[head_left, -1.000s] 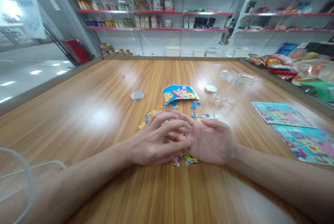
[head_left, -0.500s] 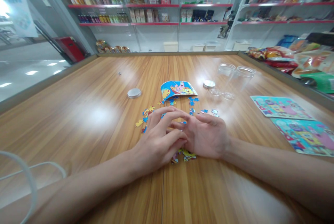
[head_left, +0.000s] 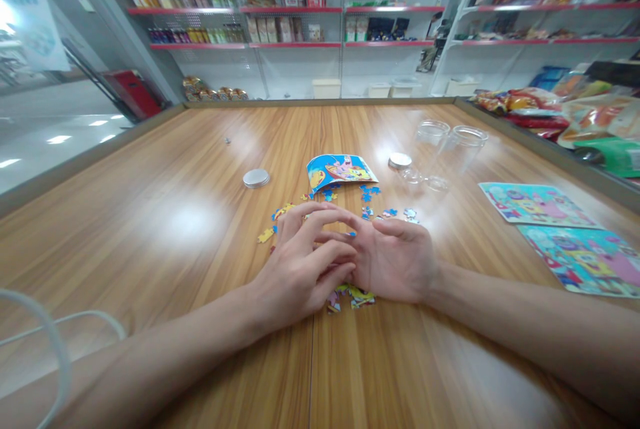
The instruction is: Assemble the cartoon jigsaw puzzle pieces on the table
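My left hand (head_left: pixel 303 259) arches over my right hand with its fingers bent and apart, the fingertips touching the right hand's fingers and palm. Its fingers hold nothing that I can see. Palm up, my right hand (head_left: pixel 400 259) has its thumb apart from its fingers, which are partly hidden behind the left hand. A small blue patch shows between the hands; I cannot tell whether it is held. Loose jigsaw pieces lie around them: yellow ones (head_left: pixel 266 235) to the left, blue ones (head_left: pixel 369 191) beyond, and a small pile (head_left: pixel 361 297) just below the hands.
A curved cartoon picture (head_left: pixel 343 172) stands beyond the hands. Two silver lids (head_left: pixel 256 179) and two clear glass jars (head_left: pixel 467 149) are farther out. Cartoon picture sheets (head_left: pixel 540 205) lie at right. A white cable (head_left: pixel 63 349) loops at lower left. Snack packs (head_left: pixel 530 109) border the right.
Both hands stay together in nearly the same place. The left hand's fingers have shifted slightly against the right hand. The whole view has moved a little.
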Motion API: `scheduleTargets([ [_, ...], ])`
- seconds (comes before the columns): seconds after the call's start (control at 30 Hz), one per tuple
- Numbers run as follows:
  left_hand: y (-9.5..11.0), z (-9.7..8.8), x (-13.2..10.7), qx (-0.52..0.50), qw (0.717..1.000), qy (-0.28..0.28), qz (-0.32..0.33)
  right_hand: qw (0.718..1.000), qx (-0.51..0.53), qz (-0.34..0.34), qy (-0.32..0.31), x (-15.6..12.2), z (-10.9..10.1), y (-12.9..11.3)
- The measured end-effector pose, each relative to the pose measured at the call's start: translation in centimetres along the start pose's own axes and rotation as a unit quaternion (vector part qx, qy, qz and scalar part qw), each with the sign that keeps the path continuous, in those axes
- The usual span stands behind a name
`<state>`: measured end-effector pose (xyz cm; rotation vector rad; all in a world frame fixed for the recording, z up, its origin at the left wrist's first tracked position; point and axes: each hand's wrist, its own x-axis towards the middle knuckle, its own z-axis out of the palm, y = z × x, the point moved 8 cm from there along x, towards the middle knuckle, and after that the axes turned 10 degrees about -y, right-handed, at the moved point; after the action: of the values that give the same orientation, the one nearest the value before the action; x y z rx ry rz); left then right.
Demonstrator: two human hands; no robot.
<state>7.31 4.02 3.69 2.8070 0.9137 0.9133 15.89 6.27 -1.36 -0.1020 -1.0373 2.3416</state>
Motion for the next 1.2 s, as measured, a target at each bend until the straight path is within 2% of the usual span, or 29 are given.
scheduleTargets([
  [0.23,1.4,-0.1,-0.2,0.068,0.996,0.014,0.056,0.997,-0.072,-0.004,0.004,0.0,-0.2,-0.2],
  [0.37,2.0,-0.1,-0.2,0.101,0.993,0.013,0.055,0.996,-0.094,-0.002,0.011,-0.1,-0.7,0.0],
  [0.73,1.2,0.5,0.0,0.047,0.999,0.002,0.012,0.996,0.083,0.001,-0.028,0.2,0.7,0.4],
  [1.2,0.3,0.1,-0.1,-0.013,1.0,0.013,-0.008,0.996,0.081,-0.002,-0.048,0.1,1.1,0.3],
])
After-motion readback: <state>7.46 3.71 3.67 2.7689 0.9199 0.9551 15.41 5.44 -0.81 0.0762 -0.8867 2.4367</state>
